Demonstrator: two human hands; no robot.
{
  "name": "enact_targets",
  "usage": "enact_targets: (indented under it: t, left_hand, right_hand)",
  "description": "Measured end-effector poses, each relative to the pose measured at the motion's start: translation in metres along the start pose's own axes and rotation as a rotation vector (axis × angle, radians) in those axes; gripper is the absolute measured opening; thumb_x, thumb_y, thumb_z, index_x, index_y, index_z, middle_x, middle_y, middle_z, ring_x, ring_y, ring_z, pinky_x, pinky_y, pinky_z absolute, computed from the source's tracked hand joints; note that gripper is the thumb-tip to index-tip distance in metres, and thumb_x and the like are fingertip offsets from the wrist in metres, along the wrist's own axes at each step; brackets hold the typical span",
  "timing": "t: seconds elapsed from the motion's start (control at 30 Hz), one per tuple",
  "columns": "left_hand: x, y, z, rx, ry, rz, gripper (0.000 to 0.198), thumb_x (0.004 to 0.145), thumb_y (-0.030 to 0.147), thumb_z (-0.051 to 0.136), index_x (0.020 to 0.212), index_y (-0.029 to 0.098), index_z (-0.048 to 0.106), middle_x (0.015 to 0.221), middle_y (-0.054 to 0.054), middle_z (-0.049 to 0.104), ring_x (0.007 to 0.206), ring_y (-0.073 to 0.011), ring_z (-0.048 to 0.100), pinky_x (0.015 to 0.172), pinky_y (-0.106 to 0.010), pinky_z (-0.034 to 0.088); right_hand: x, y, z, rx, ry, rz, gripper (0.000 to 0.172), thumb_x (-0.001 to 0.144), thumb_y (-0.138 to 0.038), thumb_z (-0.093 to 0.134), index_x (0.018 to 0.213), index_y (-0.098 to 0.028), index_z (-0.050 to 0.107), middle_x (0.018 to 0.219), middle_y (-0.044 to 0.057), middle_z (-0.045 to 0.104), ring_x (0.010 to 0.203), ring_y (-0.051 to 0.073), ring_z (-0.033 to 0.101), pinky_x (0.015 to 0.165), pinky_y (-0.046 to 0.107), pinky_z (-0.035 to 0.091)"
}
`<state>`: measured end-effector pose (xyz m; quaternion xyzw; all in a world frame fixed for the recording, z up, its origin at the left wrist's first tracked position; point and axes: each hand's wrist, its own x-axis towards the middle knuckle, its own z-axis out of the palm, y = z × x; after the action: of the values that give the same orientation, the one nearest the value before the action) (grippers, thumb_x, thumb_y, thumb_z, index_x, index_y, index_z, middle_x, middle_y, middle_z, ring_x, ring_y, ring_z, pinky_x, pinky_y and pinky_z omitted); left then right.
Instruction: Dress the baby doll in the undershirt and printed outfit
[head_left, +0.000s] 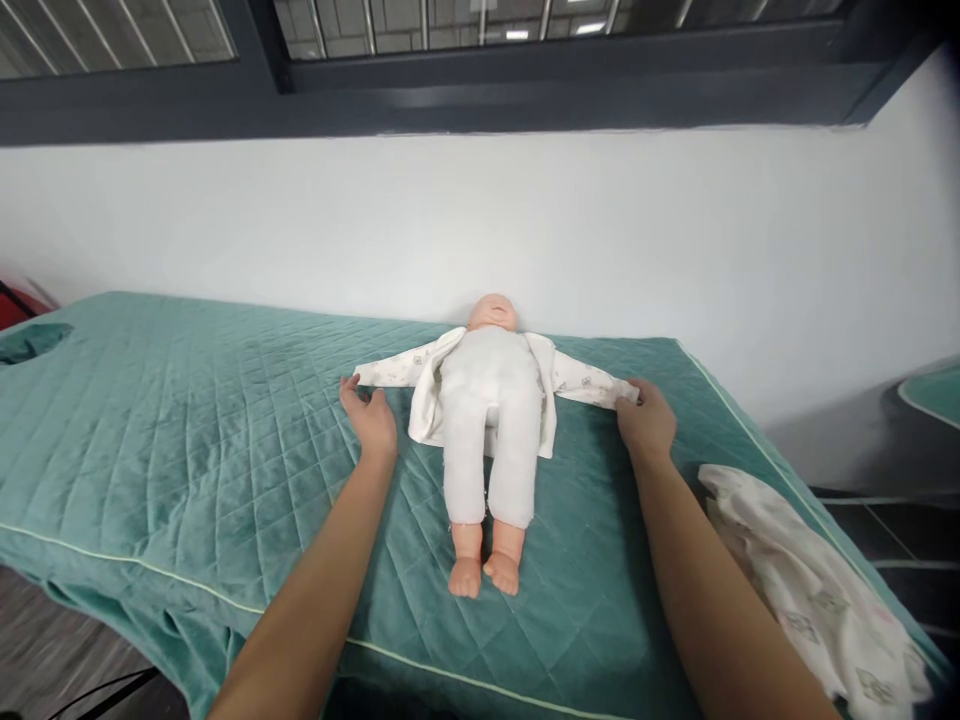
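A baby doll (491, 400) lies on its back on the green quilted cover (225, 430), head toward the wall, bare feet toward me. Its torso and legs are white and soft. A white printed jacket (427, 410) hangs open at the front, with both sleeves spread out sideways. At the cuff of the sleeve on the left is my left hand (369, 418), its thumb and fingers apart and the fingertips close to or touching the cloth. My right hand (648, 420) pinches the cuff of the other sleeve (592, 383) and holds it out straight.
A crumpled white printed cloth (810, 600) lies at the bed's right edge, beside my right forearm. Behind the bed rises a white wall (300, 220) under a dark window frame (525, 90). At the far left, the cover has a hole (34, 343).
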<state>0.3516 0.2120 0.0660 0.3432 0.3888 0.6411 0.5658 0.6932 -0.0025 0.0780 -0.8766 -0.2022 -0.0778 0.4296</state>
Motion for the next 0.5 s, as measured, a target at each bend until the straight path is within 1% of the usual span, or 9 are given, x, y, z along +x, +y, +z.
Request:
enact_targets:
  t: [0.03, 0.1, 0.17, 0.23, 0.3, 0.37, 0.5]
  left_hand:
    - [-0.003, 0.001, -0.001, 0.037, 0.017, 0.037, 0.044, 0.081, 0.006, 0.065, 0.116, 0.029, 0.052, 0.156, 0.003, 0.038, 0.153, -0.0097, 0.022, 0.124, -0.026, 0.021]
    - [-0.006, 0.003, -0.002, 0.114, 0.049, 0.105, 0.041, 0.080, 0.004, 0.065, 0.113, 0.027, 0.053, 0.158, 0.001, 0.034, 0.153, -0.0125, 0.021, 0.126, -0.030, 0.017]
    - [-0.008, 0.003, -0.004, 0.172, 0.042, 0.121, 0.040, 0.081, 0.005, 0.063, 0.113, 0.025, 0.053, 0.160, -0.001, 0.032, 0.153, -0.0149, 0.022, 0.126, -0.034, 0.016]
    - [-0.008, 0.002, -0.004, 0.210, 0.032, 0.118, 0.040, 0.082, 0.006, 0.061, 0.115, 0.025, 0.051, 0.161, -0.002, 0.030, 0.153, -0.0153, 0.022, 0.126, -0.035, 0.016]
    - [-0.006, 0.000, -0.005, 0.239, 0.036, 0.126, 0.039, 0.082, 0.007, 0.061, 0.114, 0.026, 0.051, 0.159, -0.001, 0.032, 0.151, -0.0144, 0.025, 0.125, -0.033, 0.018]
    - [-0.004, -0.003, -0.006, 0.252, 0.052, 0.139, 0.037, 0.082, 0.006, 0.060, 0.112, 0.025, 0.053, 0.154, -0.001, 0.038, 0.148, -0.0137, 0.030, 0.123, -0.031, 0.022]
    - [-0.001, -0.007, -0.008, 0.280, 0.057, 0.148, 0.034, 0.084, 0.007, 0.058, 0.113, 0.025, 0.053, 0.145, -0.003, 0.046, 0.144, -0.0146, 0.036, 0.120, -0.030, 0.028]
  right_hand:
    - [0.001, 0.000, 0.000, 0.005, -0.004, -0.011, 0.045, 0.071, -0.017, 0.056, 0.113, -0.021, 0.072, 0.101, 0.009, 0.071, 0.093, 0.027, 0.062, 0.096, 0.045, 0.047]
    - [0.003, 0.000, 0.000, 0.054, 0.014, -0.047, 0.046, 0.073, -0.016, 0.052, 0.114, -0.020, 0.072, 0.105, 0.010, 0.070, 0.095, 0.026, 0.062, 0.097, 0.044, 0.046]
    - [0.004, 0.002, 0.000, 0.131, 0.060, -0.083, 0.048, 0.075, -0.015, 0.047, 0.115, -0.018, 0.071, 0.105, 0.010, 0.070, 0.094, 0.024, 0.061, 0.096, 0.042, 0.046]
    - [0.005, 0.004, 0.001, 0.197, 0.105, -0.103, 0.050, 0.076, -0.015, 0.043, 0.117, -0.018, 0.070, 0.106, 0.010, 0.069, 0.095, 0.023, 0.061, 0.096, 0.041, 0.046]
    - [0.006, 0.007, 0.002, 0.260, 0.152, -0.117, 0.052, 0.075, -0.013, 0.040, 0.118, -0.017, 0.069, 0.110, 0.009, 0.069, 0.099, 0.022, 0.061, 0.098, 0.040, 0.046]
    - [0.008, 0.011, 0.005, 0.300, 0.181, -0.120, 0.055, 0.072, -0.010, 0.039, 0.118, -0.016, 0.069, 0.114, 0.010, 0.068, 0.104, 0.021, 0.062, 0.100, 0.039, 0.046]
    - [0.015, 0.021, 0.010, 0.300, 0.178, -0.070, 0.059, 0.066, -0.007, 0.042, 0.120, -0.013, 0.066, 0.120, 0.013, 0.066, 0.104, 0.022, 0.063, 0.095, 0.040, 0.050]
